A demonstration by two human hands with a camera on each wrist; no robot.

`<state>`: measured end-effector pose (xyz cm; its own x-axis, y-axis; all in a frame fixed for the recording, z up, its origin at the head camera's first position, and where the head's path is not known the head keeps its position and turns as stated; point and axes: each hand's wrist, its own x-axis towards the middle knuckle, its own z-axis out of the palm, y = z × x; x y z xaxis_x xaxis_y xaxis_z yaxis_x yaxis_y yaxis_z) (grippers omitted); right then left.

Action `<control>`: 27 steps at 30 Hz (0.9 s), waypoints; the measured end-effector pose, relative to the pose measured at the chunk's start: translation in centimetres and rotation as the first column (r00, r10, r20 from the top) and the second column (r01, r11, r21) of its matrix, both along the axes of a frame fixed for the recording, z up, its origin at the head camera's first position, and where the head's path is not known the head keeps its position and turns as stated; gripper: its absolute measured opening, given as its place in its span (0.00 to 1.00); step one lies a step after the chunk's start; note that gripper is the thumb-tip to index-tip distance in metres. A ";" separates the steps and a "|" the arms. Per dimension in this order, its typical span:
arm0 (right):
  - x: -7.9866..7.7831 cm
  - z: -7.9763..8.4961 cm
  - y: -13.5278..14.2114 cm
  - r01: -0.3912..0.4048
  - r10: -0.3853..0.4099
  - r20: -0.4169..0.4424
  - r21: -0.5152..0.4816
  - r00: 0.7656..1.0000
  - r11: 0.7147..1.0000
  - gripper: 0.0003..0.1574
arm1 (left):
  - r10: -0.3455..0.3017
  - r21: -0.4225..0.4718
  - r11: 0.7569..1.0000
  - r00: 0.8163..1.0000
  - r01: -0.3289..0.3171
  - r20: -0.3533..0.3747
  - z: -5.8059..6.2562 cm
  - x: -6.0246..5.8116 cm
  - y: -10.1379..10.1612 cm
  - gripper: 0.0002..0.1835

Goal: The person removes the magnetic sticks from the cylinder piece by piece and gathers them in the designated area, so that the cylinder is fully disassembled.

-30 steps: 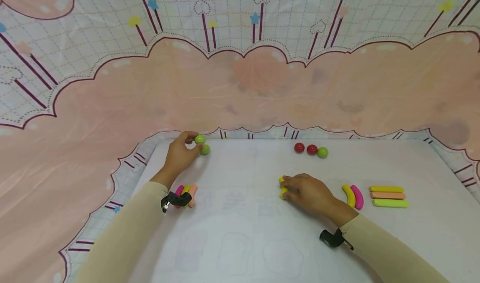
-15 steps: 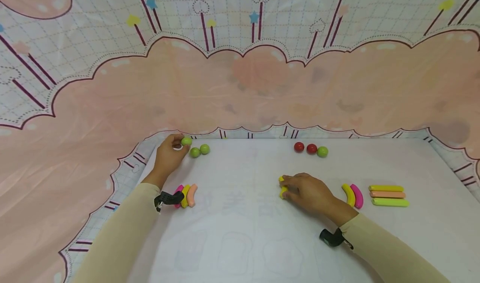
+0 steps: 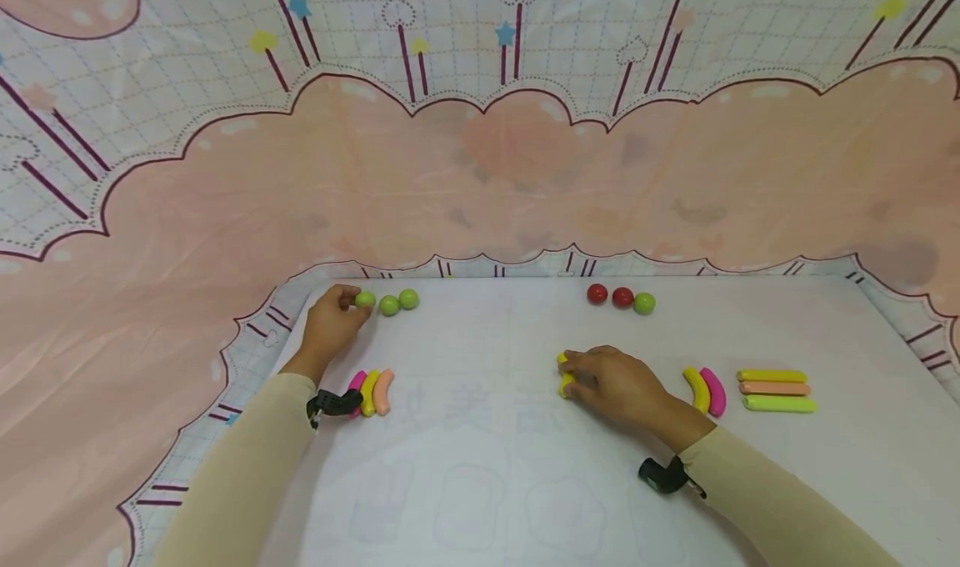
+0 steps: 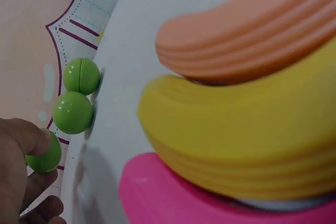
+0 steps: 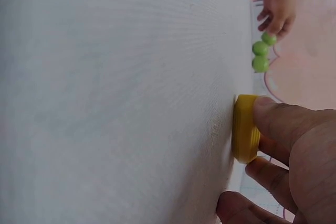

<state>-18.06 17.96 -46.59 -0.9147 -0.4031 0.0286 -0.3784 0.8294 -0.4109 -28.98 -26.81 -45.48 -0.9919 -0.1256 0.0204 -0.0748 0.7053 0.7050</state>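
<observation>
My left hand (image 3: pixel 330 323) pinches a green ball (image 3: pixel 365 298) between thumb and fingers at the table's far left corner. Just right of it lie two more green balls (image 3: pixel 389 305), side by side; a seam line shows on one in the left wrist view. My right hand (image 3: pixel 618 383) grips a yellow curved piece (image 5: pixel 245 129) with ridged sides, low at the white table's middle. Under my left wrist sit a pink curved piece (image 4: pixel 157 192), a yellow curved piece (image 4: pixel 236 135) and a peach curved piece (image 4: pixel 236 35), ridged along their sides.
Two red balls (image 3: pixel 597 293) and a green ball (image 3: pixel 644 303) form a row at the back right. Behind my right wrist are yellow and pink curved pieces (image 3: pixel 714 392). Three straight sticks (image 3: pixel 776 389) lie further right. A patterned cloth (image 3: pixel 525 183) rises beyond the white table (image 3: pixel 480 484).
My left hand has set one green ball beside another, then carried a third leftward and lowered it toward the table. The right hand has stayed in place on the yellow curved piece.
</observation>
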 end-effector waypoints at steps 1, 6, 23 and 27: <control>0.0 0.0 0.0 -0.001 0.001 -0.002 -0.002 1.000 1.000 0.24 | -0.002 -0.010 1.000 1.000 0.002 0.006 -0.1 0.0 0.0 0.26; 0.0 0.0 0.1 -0.007 0.007 -0.008 0.001 1.000 1.000 0.24 | -0.031 -0.076 0.997 0.999 0.032 0.025 -0.5 0.2 -0.1 0.24; 0.2 0.0 0.0 -0.013 0.013 0.014 0.000 1.000 1.000 0.25 | -0.064 -0.107 0.992 0.996 0.071 0.063 -0.7 0.2 -0.2 0.29; 0.5 0.2 -0.1 -0.024 0.024 0.028 -0.008 0.999 1.000 0.24 | -0.070 -0.110 0.991 0.993 0.080 0.091 -0.5 0.4 -0.2 0.31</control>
<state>-17.55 17.91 -46.36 -0.9051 -0.4251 0.0061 -0.3866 0.8170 -0.4279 -28.62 -26.96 -46.02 -0.9970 -0.0527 -0.0559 -0.0759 0.7863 0.6132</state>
